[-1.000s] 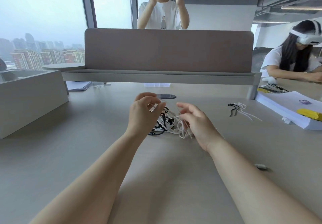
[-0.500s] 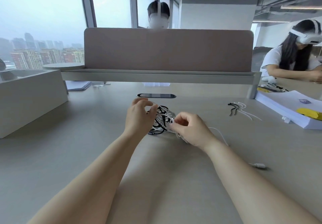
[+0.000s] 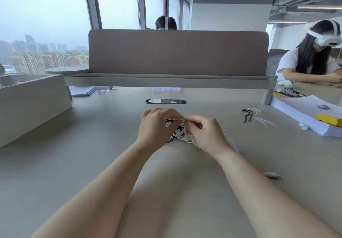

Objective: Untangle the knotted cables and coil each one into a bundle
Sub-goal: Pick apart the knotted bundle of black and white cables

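Since a second ago my hands have closed in: the right hand (image 3: 207,134), then spread open beside the tangle (image 3: 178,132), is now curled with thumb and forefinger pinched on a white strand at the top of the knot. The left hand (image 3: 157,124) is cupped over the tangle's 9 o'clock side, fingers bent onto the cables; how tightly it grips I cannot tell. Fingertips of both hands nearly meet above the pile.

I read this as the picking stage starting in earnest. The black and white cables are still wound together, so nothing is freed or coiled yet.

The tangle sits mid-worktop (image 3: 92,163), just this side of the cable port (image 3: 165,101). One white lead (image 3: 232,141) trails out toward 4 o'clock, and a white plug (image 3: 271,174) lies beyond my right forearm.

As for containers, the box (image 3: 33,106) at 9 o'clock shows only its outer wall; I cannot see its contents. Loose ties (image 3: 253,115) lie at 2 o'clock, well apart, likely for the bundles later.
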The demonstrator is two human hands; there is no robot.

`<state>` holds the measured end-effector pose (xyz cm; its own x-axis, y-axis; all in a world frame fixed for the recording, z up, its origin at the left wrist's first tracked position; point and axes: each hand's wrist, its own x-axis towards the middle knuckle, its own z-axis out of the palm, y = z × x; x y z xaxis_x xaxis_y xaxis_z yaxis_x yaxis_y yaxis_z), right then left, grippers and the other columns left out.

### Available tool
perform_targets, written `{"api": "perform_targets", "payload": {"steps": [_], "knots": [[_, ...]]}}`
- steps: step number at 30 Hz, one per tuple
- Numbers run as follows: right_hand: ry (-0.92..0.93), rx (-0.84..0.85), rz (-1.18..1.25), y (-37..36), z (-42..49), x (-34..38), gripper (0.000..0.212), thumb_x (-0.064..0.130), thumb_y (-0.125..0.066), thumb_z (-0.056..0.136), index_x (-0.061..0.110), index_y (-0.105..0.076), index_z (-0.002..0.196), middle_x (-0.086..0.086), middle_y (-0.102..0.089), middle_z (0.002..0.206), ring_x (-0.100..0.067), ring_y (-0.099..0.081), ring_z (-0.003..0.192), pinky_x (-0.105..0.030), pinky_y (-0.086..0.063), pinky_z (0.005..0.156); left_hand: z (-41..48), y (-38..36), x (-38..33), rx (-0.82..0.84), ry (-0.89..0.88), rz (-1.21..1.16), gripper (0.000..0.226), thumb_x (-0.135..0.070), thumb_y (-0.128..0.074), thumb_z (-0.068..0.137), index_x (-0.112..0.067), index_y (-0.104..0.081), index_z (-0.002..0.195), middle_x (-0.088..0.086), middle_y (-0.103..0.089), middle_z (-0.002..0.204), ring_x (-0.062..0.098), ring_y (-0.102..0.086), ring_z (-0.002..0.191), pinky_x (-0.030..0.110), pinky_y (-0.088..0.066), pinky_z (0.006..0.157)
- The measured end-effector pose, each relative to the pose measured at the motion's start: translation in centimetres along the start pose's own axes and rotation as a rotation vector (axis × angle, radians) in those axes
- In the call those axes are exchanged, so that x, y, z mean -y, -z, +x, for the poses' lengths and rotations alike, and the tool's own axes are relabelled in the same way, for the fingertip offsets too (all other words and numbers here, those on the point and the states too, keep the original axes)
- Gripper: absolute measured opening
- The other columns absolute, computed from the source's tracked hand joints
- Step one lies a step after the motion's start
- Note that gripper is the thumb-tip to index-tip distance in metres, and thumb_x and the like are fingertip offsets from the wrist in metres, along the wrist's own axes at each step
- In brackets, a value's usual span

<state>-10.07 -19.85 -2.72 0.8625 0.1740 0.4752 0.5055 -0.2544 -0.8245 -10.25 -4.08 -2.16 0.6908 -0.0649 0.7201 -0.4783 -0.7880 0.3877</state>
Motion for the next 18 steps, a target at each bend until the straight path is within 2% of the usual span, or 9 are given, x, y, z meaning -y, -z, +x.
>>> {"api": "perform_targets", "payload": {"steps": [3,6,9,11,15,16,18], "knots": [[-0.065,-0.018,0.069,0.1,0.0,0.4,0.010,0.016,-0.063,0.089,0.016,-0.073,0.086,-0.007,-0.065,0.068,-0.008,-0.056,0.059,-0.020,-0.047,0.055,-0.2,-0.1,-0.2,-0.005,0.024,-0.091,0.003,-0.028,-0.072,0.082,-0.026,-0.072,0.084,-0.014,-0.073,0.085,0.011,-0.066,0.083,0.040,-0.046,0.089],[-0.131,-0.060,0.159,0.2,0.2,0.7,0.002,0.013,-0.067,0.086,0.015,-0.068,0.086,-0.009,-0.066,0.071,-0.005,-0.058,0.053,-0.018,-0.046,0.048,-0.3,-0.2,-0.6,0.011,0.069,-0.193,0.001,-0.021,-0.072,0.082,-0.022,-0.071,0.083,-0.013,-0.072,0.082,0.007,-0.067,0.081,0.034,-0.052,0.080],[-0.122,-0.113,0.151,0.2,0.4,0.5,0.014,0.010,-0.070,0.083,0.015,-0.057,0.086,-0.012,-0.067,0.072,-0.013,-0.059,0.054,-0.029,-0.049,0.054,-0.3,-0.3,-1.1,0.040,0.142,-0.229,0.014,-0.021,-0.070,0.085,-0.032,-0.065,0.078,-0.016,-0.069,0.079,-0.001,-0.064,0.079,0.025,-0.050,0.074],[-0.072,-0.127,0.055,0.0,0.5,0.1,0.015,0.009,-0.069,0.083,0.018,-0.058,0.078,-0.010,-0.067,0.070,-0.016,-0.059,0.056,-0.032,-0.050,0.060,-0.3,-0.5,-1.2,0.079,0.205,-0.252,0.019,-0.025,-0.067,0.086,-0.040,-0.059,0.076,-0.017,-0.068,0.078,-0.004,-0.062,0.078,0.023,-0.048,0.071],[-0.038,-0.142,-0.033,-0.2,0.5,-0.1,0.016,0.006,-0.064,0.081,0.020,-0.064,0.073,-0.007,-0.068,0.072,-0.025,-0.064,0.066,-0.037,-0.053,0.067,-0.2,-0.9,-1.2,0.094,0.258,-0.293,0.009,-0.025,-0.063,0.089,-0.031,-0.063,0.081,-0.012,-0.070,0.080,0.009,-0.065,0.081,0.030,-0.051,0.074],[-0.041,-0.141,-0.033,-0.2,0.5,0.1,0.013,0.007,-0.065,0.080,0.019,-0.065,0.074,-0.006,-0.069,0.074,-0.023,-0.065,0.069,-0.035,-0.053,0.068,-0.2,-0.9,-1.2,0.088,0.266,-0.302,0.008,-0.023,-0.062,0.089,-0.027,-0.063,0.082,-0.012,-0.070,0.080,0.010,-0.064,0.080,0.029,-0.050,0.073],[-0.040,-0.135,-0.050,-0.2,0.4,0.2,0.006,0.013,-0.068,0.079,0.018,-0.067,0.076,-0.002,-0.066,0.084,-0.009,-0.060,0.068,-0.025,-0.048,0.067,-0.2,-0.8,-1.3,0.080,0.270,-0.330,0.009,-0.018,-0.062,0.090,-0.024,-0.064,0.083,-0.013,-0.069,0.078,0.010,-0.064,0.079,0.026,-0.049,0.071]]}}
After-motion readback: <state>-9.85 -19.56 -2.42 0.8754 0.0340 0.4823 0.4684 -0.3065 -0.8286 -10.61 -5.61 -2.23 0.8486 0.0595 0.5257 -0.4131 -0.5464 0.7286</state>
